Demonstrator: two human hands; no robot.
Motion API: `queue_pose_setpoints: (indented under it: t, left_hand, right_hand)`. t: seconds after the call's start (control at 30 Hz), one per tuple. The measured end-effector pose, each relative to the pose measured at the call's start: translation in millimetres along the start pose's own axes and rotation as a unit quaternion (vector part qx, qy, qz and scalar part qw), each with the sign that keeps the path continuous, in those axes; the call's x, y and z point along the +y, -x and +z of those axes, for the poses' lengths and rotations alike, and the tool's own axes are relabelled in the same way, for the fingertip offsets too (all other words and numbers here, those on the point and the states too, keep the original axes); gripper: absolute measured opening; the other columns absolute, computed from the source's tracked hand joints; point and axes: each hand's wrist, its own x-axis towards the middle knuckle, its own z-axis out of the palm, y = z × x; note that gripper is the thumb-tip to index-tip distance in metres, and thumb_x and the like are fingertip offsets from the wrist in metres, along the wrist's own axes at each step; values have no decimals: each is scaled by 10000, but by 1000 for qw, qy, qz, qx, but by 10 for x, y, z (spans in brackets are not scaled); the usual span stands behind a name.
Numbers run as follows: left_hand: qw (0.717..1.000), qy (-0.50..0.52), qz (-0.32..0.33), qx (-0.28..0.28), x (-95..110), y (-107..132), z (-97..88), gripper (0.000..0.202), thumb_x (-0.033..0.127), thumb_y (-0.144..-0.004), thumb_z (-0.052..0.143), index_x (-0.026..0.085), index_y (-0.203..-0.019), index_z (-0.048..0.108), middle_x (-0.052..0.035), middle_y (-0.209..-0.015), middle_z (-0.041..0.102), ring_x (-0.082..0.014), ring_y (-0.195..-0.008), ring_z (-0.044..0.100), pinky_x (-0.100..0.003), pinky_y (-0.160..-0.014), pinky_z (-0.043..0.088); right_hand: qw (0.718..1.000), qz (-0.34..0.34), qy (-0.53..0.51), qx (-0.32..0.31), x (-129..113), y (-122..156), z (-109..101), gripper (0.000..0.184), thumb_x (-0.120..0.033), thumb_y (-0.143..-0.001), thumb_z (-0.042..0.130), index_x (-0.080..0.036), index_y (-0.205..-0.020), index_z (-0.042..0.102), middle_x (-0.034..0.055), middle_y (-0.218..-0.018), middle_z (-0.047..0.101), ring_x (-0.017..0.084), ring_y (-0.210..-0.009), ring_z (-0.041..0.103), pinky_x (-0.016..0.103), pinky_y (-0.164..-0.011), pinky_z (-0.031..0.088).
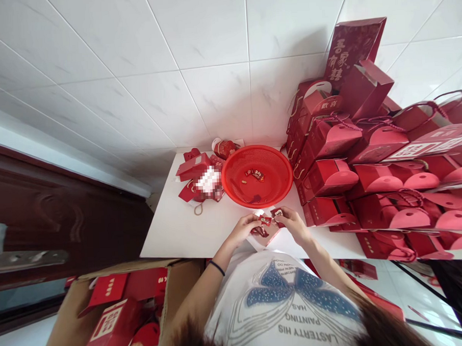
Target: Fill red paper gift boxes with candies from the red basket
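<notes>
My left hand and my right hand meet at the near edge of a white table. Between them they pinch small red wrapped candies over an open red gift box lying on the table. Both hands have their fingers curled round the candies. Just beyond them stands a round red plastic basket with a few candies in its bottom.
A big pile of closed red gift boxes with handles fills the table's right side, with red bags above it. More red boxes lie left of the basket. A cardboard carton of flat red boxes sits at lower left by a dark door.
</notes>
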Motion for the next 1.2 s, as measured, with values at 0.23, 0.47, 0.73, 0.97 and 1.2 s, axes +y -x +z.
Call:
queue_pose_setpoints:
  t: [0.23, 0.47, 0.73, 0.97, 1.2]
  left_hand:
    - [997, 74, 6, -9, 51, 66, 53, 394, 438, -668, 844, 145, -891, 705, -67, -810, 757, -193, -725, 705, -311, -731, 538]
    - [995, 85, 27, 43, -36, 76, 6, 431, 176, -594, 849, 168, -998, 700, -31, -881, 732, -177, -845, 686, -301, -812, 529]
    - [991, 97, 66, 58, -49, 46, 78, 384, 207, -604, 855, 148, -951, 703, -52, -925, 733, -200, -882, 686, -342, -847, 535]
    - [986, 128, 86, 62, -23, 48, 94, 315, 215, -652, 801, 169, -951, 712, -52, -980, 743, -211, -939, 692, -354, -898, 529]
    - [994, 35, 93, 36, -13, 85, 99, 396, 157, -627, 752, 159, -1023, 750, -84, -1009, 774, -249, -987, 701, -374, -961, 504]
  right_hand:
    - [996, 62, -65, -14, 18, -9, 85, 442, -351, -463, 909, -174, -763, 637, -23, -590, 636, 149, -553, 597, 284, -567, 482]
    - [990, 76, -115, 13, 29, -15, -25, 418, -338, -468, 899, -147, -787, 708, 17, -652, 680, 156, -572, 623, 272, -552, 475]
    - [988, 104, -87, -66, 109, 19, -50, 371, -385, -552, 882, -147, -789, 727, 32, -648, 700, 155, -522, 640, 255, -520, 453]
    - [986, 121, -97, -62, 89, 22, -67, 389, -352, -543, 899, -171, -801, 671, 39, -741, 727, 158, -609, 671, 244, -549, 482]
    - [980, 122, -146, -56, 40, 11, -105, 373, -333, -521, 900, -172, -765, 668, 25, -676, 696, 146, -595, 638, 245, -533, 473]
